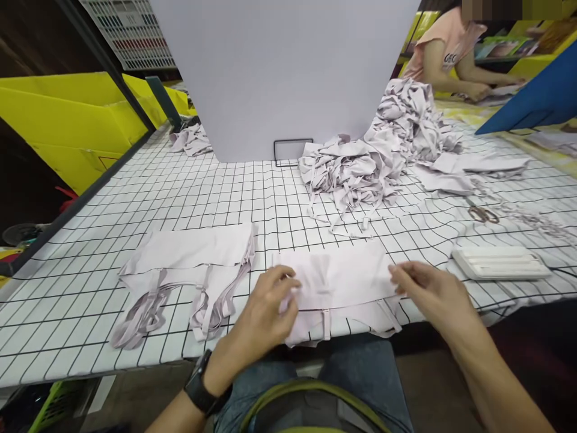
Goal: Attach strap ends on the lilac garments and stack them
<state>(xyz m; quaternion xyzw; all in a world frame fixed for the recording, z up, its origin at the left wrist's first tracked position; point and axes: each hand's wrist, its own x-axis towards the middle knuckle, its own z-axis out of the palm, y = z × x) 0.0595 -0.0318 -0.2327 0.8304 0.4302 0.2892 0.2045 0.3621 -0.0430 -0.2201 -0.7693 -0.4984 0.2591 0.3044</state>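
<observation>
A pale pink strappy garment [356, 273] lies flat in front of me, with its straps towards the table's front edge. My left hand [268, 307] is over its left end, fingers bent and the thumb apart from them, touching or just above the cloth. At the right edge, my right hand [428, 291] pinches the fabric between thumb and fingers. To the left lies a neat stack of similar garments [193, 249], their straps hanging towards me.
Crumpled garments [356, 168] are heaped behind, beside a grey upright panel [288, 78]. Brown-handled scissors [483, 214] and a white plastic case [500, 263] lie on the right of the grid-patterned tablecloth [180, 198]. A co-worker [451, 57] handles cloth beyond a blue panel [536, 96].
</observation>
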